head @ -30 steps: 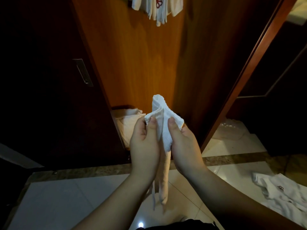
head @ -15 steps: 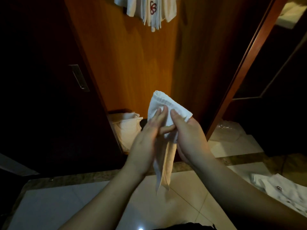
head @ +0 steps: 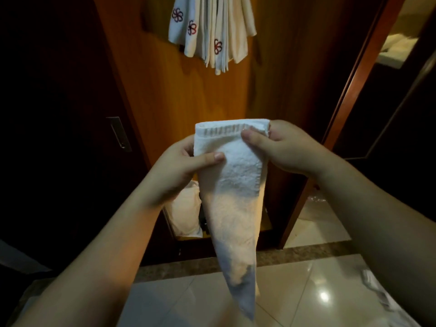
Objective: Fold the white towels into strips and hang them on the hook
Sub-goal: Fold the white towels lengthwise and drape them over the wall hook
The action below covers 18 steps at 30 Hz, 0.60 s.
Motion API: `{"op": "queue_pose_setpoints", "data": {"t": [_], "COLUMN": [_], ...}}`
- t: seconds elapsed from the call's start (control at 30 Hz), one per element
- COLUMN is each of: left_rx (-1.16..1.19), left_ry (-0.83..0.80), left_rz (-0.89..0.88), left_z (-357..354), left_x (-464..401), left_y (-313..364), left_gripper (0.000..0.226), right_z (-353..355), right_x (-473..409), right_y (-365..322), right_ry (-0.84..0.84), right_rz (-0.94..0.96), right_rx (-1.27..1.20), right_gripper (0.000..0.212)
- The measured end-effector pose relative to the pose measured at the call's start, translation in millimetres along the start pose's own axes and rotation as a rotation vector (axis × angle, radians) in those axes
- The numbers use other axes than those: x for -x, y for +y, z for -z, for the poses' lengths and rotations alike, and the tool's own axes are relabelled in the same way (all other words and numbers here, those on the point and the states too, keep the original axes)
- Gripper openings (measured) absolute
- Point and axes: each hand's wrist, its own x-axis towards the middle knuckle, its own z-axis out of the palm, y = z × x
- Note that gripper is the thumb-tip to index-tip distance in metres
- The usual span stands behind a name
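Two hands: both are raised in front of the wooden panel [head: 165, 109], and together they hold one white towel [head: 236, 185] by its upper edge.
Left hand [head: 179, 171]: the thumb lies across the front of the towel near its left edge, and the other fingers are curled behind the cloth, so the hand pinches it.
Right hand [head: 290, 149]: it pinches the top right corner of the towel, thumb in front and the other fingers behind.
Towel in the hands: it is folded to a long narrow shape, wide at the top and thinner toward the bottom; a woven band runs just below the top edge; the lower end hangs free above the floor [head: 295, 291].
Hanging towels [head: 212, 31]: several white folded towels hang in a bunch high on the wooden panel, some with a small red flower mark; what they hang from I cannot see.
Floor: it has pale shiny tiles with a darker stone strip near the panel.
Right lower corner: more white cloth [head: 377, 293] lies on the floor.
Behind the left hand: a pale bundle [head: 186, 213] sits low in an opening.
Left side: a dark door with a metal plate [head: 119, 134].
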Motion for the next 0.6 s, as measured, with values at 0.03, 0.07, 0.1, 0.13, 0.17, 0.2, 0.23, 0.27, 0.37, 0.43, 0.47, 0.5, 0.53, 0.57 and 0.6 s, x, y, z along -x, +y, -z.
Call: {"op": "queue_pose_setpoints", "data": {"t": [0.03,0.07,0.1,0.13,0.17,0.2,0.23,0.27,0.37,0.43,0.47,0.5,0.53,0.57,0.6], "left_rx": [0.044,0.097,0.15,0.195,0.227,0.25,0.266,0.27,0.216,0.206,0.218,0.228,0.23,0.225,0.221], "left_ry": [0.002,-0.003,-0.024,-0.071,-0.12,-0.149,-0.154,-0.147,-0.104,-0.086,-0.077,-0.069,-0.055,-0.029,0.013], "left_rz": [-0.027,-0.041,-0.041,-0.024,0.01,0.057,0.099,0.132,0.156,0.14,0.145,0.151,0.165,0.187,0.216], "left_z": [-4,-6,-8,-9,-10,-11,-13,-14,-19,-22,-23,-24,-24,-23,-23], "left_x": [0,0,0,1,3,5,7,7,1,-4,-7,-10,-13,-17,-20], "left_y": [3,5,4,2,-1,-4,-7,-11,-16,-14,-13,-12,-11,-9,-7], "left_gripper": [0.032,0.034,0.039,0.047,0.057,0.067,0.073,0.073,0.04,0.029,0.028,0.028,0.028,0.03,0.035], "right_z": [5,10,14,17,20,23,25,28,30,26,22,14,5,-7,-21], "right_x": [-2,-4,-5,-7,-9,-12,-16,-20,-34,-42,-45,-45,-43,-39,-33], "right_y": [-4,-9,-14,-19,-23,-27,-30,-31,-27,-11,1,15,29,45,60], "right_ry": [-0.007,-0.014,-0.021,-0.018,-0.004,0.019,0.057,0.105,0.176,0.147,0.115,0.07,0.044,0.034,0.011], "right_rz": [0.026,0.057,0.09,0.116,0.124,0.122,0.116,0.106,0.057,-0.006,-0.061,-0.122,-0.198,-0.278,-0.334], "right_rx": [0.002,-0.001,-0.014,-0.043,-0.086,-0.134,-0.184,-0.233,-0.358,-0.596,-0.776,-0.928,-1.008,-1.05,-1.075], "right_gripper": [0.044,0.043,0.039,0.035,0.033,0.034,0.037,0.039,0.044,0.043,0.049,0.062,0.075,0.084,0.087]}}
